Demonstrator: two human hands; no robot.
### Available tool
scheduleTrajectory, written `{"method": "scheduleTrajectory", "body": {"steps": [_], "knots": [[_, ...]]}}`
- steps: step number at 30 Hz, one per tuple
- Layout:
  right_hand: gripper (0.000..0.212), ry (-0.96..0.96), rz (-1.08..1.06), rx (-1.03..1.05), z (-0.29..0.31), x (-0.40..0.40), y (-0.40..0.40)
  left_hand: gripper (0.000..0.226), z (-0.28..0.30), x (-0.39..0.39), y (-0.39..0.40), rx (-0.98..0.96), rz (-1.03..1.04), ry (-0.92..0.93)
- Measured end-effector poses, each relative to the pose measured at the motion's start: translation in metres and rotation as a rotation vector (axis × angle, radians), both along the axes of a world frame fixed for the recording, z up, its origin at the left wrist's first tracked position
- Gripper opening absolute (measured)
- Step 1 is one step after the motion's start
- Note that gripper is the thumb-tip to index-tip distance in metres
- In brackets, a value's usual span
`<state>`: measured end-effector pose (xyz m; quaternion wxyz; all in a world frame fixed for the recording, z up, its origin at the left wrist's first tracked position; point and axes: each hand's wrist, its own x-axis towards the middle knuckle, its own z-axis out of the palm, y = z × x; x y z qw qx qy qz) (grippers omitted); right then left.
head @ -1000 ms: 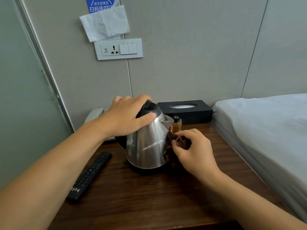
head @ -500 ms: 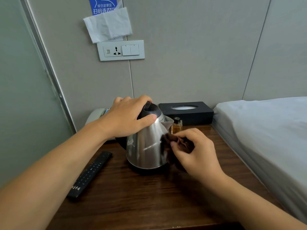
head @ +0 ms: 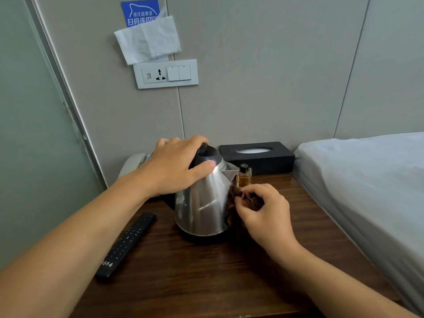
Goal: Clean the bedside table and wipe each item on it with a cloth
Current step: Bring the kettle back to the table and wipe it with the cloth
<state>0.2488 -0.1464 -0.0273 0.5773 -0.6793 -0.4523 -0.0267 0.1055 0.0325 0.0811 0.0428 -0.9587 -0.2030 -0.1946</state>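
Silver kettle [head: 202, 203] with black lid, brown cloth [head: 231, 198] at its three o'clock. Dark wood-grain table [head: 206, 271]. Black remote [head: 127, 244] at eight o'clock, amber bottle [head: 244, 178] and black tissue box [head: 257, 157] at one.

Table [head: 206, 278]: kettle [head: 202, 207], remote [head: 126, 244], bottle [head: 244, 179]

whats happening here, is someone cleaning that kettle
Yes. A person is wiping a shiny stainless steel electric kettle on the dark wooden bedside table. The left hand rests on its black lid to steady it, while the right hand pinches a bunched dark brown cloth against the kettle's side below the spout. A black remote control, a small amber perfume bottle and a black tissue box sit around it.
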Motion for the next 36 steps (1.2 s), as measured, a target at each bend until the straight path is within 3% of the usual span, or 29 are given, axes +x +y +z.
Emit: {"method": "scheduleTrajectory", "body": {"steps": [5,11,14,18,24,27,29,31,34,36], "knots": [[0.023,-0.138,0.031,0.151,0.019,-0.019,0.010,0.059,0.001,0.000,0.000,-0.005,0.005,0.011],[0.022,-0.037,-0.027,-0.086,-0.006,0.007,-0.003,0.064,0.005,-0.002,-0.003,-0.001,0.018,0.029],[0.018,0.080,-0.072,-0.050,0.003,0.021,-0.004,0.068,0.008,-0.002,-0.002,-0.017,0.016,0.052],[0.022,0.028,-0.126,-0.025,0.007,0.018,-0.002,0.065,0.007,-0.001,0.000,-0.039,0.002,0.032],[0.047,-0.092,0.131,-0.099,-0.015,-0.015,-0.011,0.072,0.004,-0.002,0.001,-0.014,0.012,0.032],[0.047,-0.054,0.249,-0.104,-0.022,-0.017,-0.019,0.075,0.005,-0.002,0.000,-0.004,0.017,0.038],[0.043,-0.075,0.205,-0.033,-0.022,-0.015,-0.020,0.074,0.004,-0.002,0.000,-0.003,0.014,0.040],[0.045,-0.002,0.157,0.045,-0.022,-0.015,-0.019,0.072,0.004,-0.003,0.001,-0.005,0.008,0.039],[0.058,0.277,0.109,0.133,-0.021,-0.017,-0.018,0.076,0.004,-0.004,0.001,0.001,0.012,0.043],[0.048,0.325,0.067,0.140,-0.022,-0.021,-0.015,0.078,0.005,-0.003,0.000,0.003,0.018,0.043]]}}
